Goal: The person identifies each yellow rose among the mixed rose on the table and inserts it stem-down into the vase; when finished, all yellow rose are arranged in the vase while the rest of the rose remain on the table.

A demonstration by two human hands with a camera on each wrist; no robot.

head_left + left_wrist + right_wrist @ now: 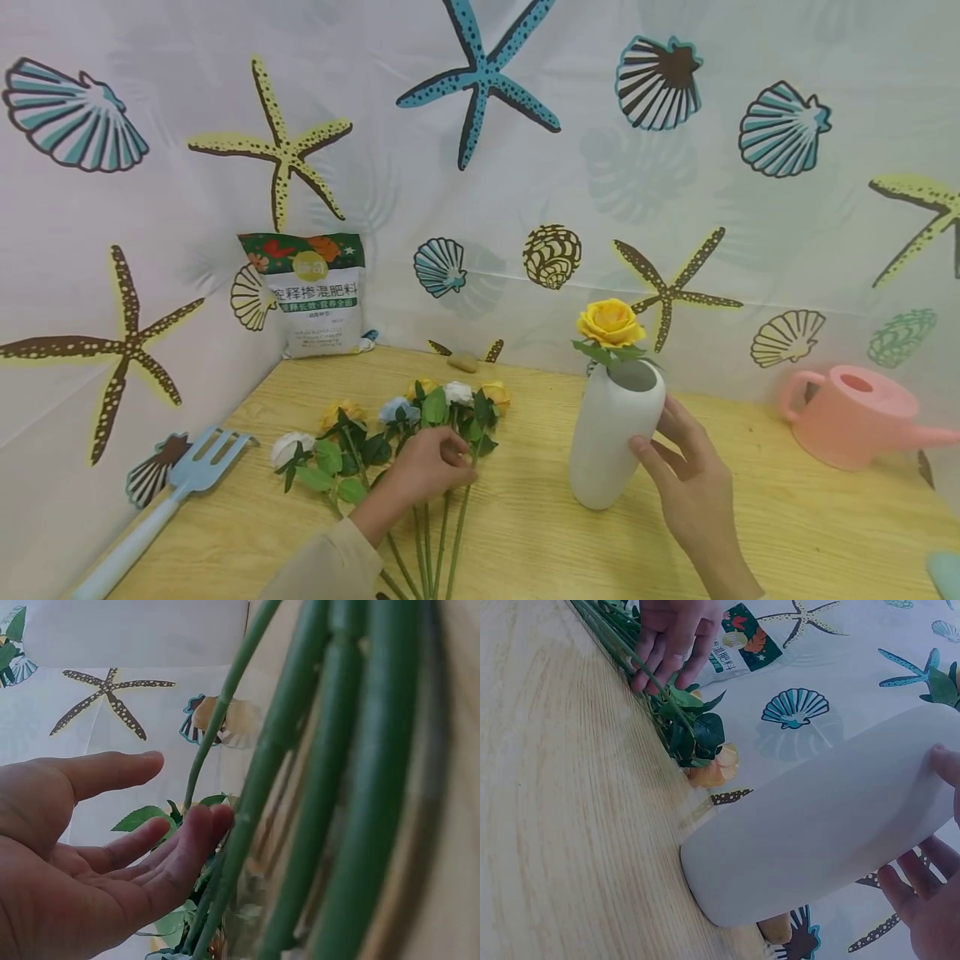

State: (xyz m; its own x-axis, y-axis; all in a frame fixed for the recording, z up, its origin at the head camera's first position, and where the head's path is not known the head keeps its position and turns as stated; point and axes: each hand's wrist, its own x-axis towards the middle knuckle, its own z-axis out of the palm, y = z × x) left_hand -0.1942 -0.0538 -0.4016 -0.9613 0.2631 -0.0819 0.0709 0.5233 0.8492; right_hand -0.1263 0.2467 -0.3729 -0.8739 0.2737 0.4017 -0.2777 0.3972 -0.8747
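Note:
A white vase (609, 442) stands on the wooden table (787, 533) with one yellow rose (610, 323) in its mouth. My right hand (686, 479) is at the vase's right side: the thumb touches its wall and the fingers spread loosely behind it. In the right wrist view, the right hand (930, 900) shows a gap between most fingers and the vase (817, 825). A bunch of artificial roses (390, 417) lies flat to the left. My left hand (431, 467) rests on their green stems (337, 787), with the fingers (199, 832) nearly straight and the tips touching one stem.
A fertiliser bag (311, 292) leans in the back corner against the seashell backdrop. A pale blue garden fork (187, 475) lies at the left edge, a pink watering can (855, 412) stands at the right, and a small stone (462, 361) sits at the back.

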